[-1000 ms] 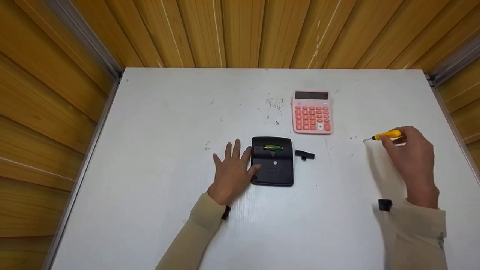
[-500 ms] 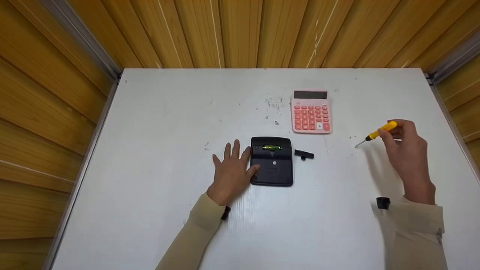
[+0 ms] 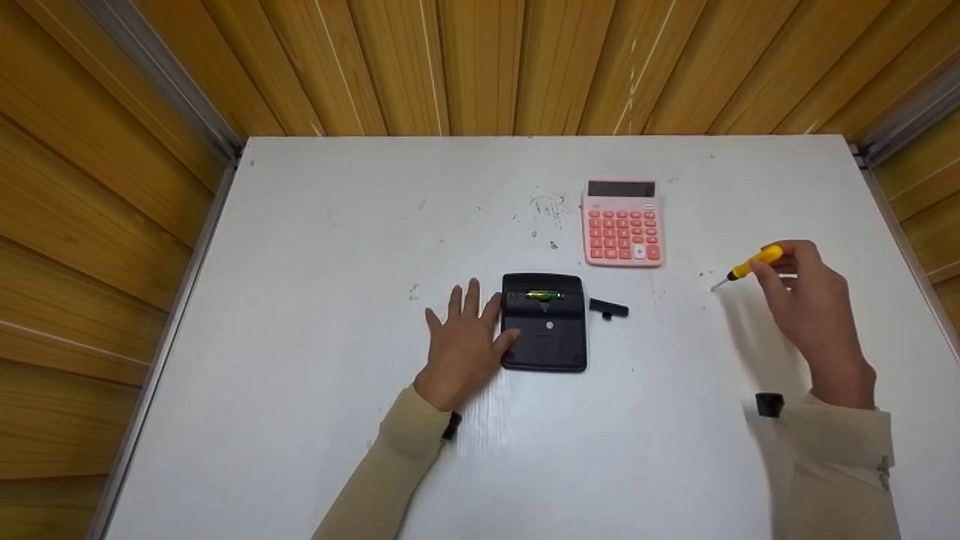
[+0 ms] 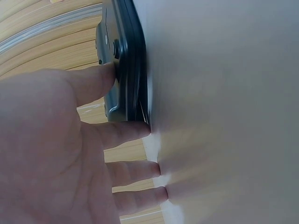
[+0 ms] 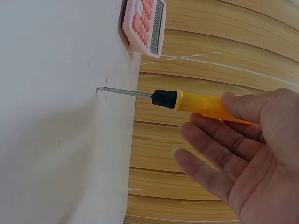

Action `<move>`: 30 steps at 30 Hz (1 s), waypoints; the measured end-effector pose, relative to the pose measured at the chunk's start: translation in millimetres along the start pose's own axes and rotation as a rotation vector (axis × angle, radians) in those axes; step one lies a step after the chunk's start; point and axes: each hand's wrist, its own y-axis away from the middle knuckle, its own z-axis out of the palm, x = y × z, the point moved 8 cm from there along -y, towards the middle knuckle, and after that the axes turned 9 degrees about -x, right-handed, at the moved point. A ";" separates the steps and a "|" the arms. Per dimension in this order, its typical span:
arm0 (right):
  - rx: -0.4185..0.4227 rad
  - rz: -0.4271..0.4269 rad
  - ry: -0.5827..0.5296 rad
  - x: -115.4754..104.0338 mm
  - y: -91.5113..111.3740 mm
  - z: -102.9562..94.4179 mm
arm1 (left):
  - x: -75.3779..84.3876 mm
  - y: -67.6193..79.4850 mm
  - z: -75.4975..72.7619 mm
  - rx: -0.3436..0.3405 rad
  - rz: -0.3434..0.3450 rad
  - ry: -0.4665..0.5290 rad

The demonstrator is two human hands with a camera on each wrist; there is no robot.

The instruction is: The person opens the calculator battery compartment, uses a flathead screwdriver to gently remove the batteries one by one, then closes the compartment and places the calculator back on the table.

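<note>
A black calculator point(image 3: 544, 349) lies face down on the white table, a green battery point(image 3: 544, 295) showing in its uncovered slot. My left hand point(image 3: 463, 346) rests beside it with fingers spread; the thumb lies on its back edge and the index finger touches its side, as the left wrist view also shows. To the right, my right hand point(image 3: 814, 307) pinches the yellow handle of a screwdriver point(image 3: 757, 262) between thumb and fingers. In the right wrist view the screwdriver's metal tip point(image 5: 105, 89) is at the tabletop. A small black battery cover point(image 3: 609, 308) lies just right of the black calculator.
Behind the black calculator, a pink calculator point(image 3: 623, 223) lies face up on the white table point(image 3: 300, 337). Wood-patterned panels point(image 3: 480, 67) stand along the table's back and sides. Dark scuffs mark the tabletop.
The screwdriver in my right hand has shifted left, and its angle has changed, first steeper and then slightly flatter. My left hand and both calculators stay in place.
</note>
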 end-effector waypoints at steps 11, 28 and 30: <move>0.065 -0.121 0.026 -11.0 2.5 -3.0 | -1.9 -1.2 1.8 -0.010 -0.008 0.020; 0.074 -0.180 -0.028 -33.5 4.4 5.8 | -2.7 -3.4 4.0 -0.029 -0.020 0.032; 0.108 -0.225 -0.028 -40.7 4.4 6.9 | -2.4 -3.0 3.2 -0.021 -0.016 0.029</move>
